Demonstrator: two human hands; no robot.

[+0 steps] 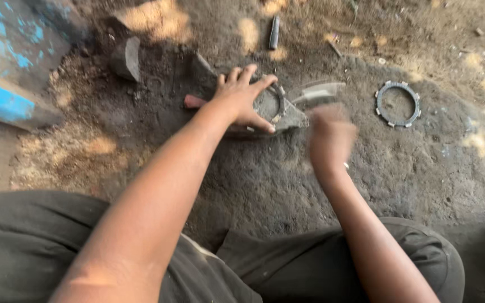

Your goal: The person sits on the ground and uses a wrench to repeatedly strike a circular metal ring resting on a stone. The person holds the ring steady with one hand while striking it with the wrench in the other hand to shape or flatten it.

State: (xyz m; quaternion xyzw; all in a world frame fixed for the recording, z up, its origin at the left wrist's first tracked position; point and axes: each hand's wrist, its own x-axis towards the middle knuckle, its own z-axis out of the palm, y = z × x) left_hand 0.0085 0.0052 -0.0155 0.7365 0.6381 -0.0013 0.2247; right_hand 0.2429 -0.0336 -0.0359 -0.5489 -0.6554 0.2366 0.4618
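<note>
While I crouch over the dirt floor, my left hand reaches to the upper middle of the frame and lies on a toothed ring. Its fingers are spread wide over the ring's left side, with the thumb pressing down near the ring's lower edge, so this grip is splayed and flat rather than closed. The ring sits on a flat grey stone, which rests on the floor at the centre top of the frame.

My right hand is just right of and below the stone, blurred by motion. I cannot tell whether this grip is closed or spread, or whether it holds the pale blurred streak that shows above it, right of the ring.

A second ring, grey with tabs round its rim, lies flat on the floor at the upper right, well apart from both hands. A dark short rod lies near the top edge, above my left hand. A grey rock stands at the upper left, and a reddish stub pokes out beside my left wrist. A blue-painted plank fills the upper left corner. My dark trousers cover the bottom of the frame under both forearms.
</note>
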